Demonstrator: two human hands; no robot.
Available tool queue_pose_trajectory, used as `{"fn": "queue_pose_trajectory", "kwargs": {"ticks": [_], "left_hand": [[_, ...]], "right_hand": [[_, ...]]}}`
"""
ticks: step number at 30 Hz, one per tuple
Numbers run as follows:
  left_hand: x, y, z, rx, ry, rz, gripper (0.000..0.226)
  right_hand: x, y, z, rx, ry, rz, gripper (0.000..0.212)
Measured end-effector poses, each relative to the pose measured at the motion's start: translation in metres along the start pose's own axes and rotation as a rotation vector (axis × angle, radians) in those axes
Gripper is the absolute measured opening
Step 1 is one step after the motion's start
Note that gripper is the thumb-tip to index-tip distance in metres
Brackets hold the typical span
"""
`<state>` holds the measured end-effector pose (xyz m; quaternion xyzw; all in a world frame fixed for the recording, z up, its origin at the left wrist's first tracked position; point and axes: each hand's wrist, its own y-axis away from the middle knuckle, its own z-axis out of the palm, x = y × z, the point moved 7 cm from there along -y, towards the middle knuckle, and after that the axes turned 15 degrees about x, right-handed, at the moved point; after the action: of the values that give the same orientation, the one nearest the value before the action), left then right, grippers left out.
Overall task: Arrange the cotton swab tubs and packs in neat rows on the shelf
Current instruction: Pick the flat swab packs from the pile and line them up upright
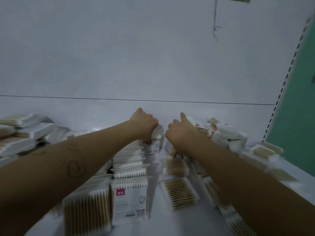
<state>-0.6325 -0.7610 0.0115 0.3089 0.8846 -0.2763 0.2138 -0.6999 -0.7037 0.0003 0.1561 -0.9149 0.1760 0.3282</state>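
Clear packs of cotton swabs cover the white shelf (153, 167). A row of upright packs (130, 167) runs from the front toward the back in the middle. My left hand (144, 123) grips the rearmost pack (156, 138) of that row, near the back panel. My right hand (180, 130) reaches into a loose heap of wooden-stick packs (213, 132) on the right, fingers curled with the index finger pointing back; its hold is hidden. A labelled pack (130, 200) with a pink square stands at the front.
Stacked packs (20, 133) lie at the left. Flat wooden-stick packs (179, 193) lie between my arms. The white back panel (153, 57) rises behind the shelf, with a slotted upright (283, 92) and a green wall (300, 108) to the right.
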Motion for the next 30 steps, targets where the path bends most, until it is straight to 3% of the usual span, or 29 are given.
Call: {"fn": "queue_pose_trajectory", "kwargs": {"ticks": [3, 6, 10, 18, 25, 28, 30], "left_hand": [[-0.005, 0.001, -0.004, 0.041, 0.058, -0.035, 0.046], [-0.007, 0.006, -0.009, 0.027, 0.149, -0.059, 0.046], [-0.010, 0.014, -0.018, 0.024, 0.322, -0.120, 0.045], [-0.023, 0.018, -0.036, 0.084, 0.606, -0.252, 0.038], [-0.026, 0.022, -0.042, 0.070, 0.951, -0.227, 0.081], [-0.025, 0.022, -0.050, 0.113, 1.056, -0.183, 0.084], [-0.024, 0.021, -0.055, 0.142, 1.028, -0.150, 0.072]], "right_hand": [[0.006, -0.004, -0.002, 0.051, 0.013, -0.004, 0.025], [0.010, -0.004, 0.003, -0.002, 0.041, 0.017, 0.025], [0.002, -0.006, -0.001, -0.013, 0.020, 0.017, 0.006], [0.013, -0.012, -0.035, 0.153, -0.032, 0.063, 0.017], [0.048, 0.000, -0.071, 0.306, -0.187, 0.102, 0.034], [0.051, 0.010, -0.076, 0.384, -0.348, 0.090, 0.034], [0.049, 0.015, -0.076, 0.444, -0.417, 0.071, 0.029]]}}
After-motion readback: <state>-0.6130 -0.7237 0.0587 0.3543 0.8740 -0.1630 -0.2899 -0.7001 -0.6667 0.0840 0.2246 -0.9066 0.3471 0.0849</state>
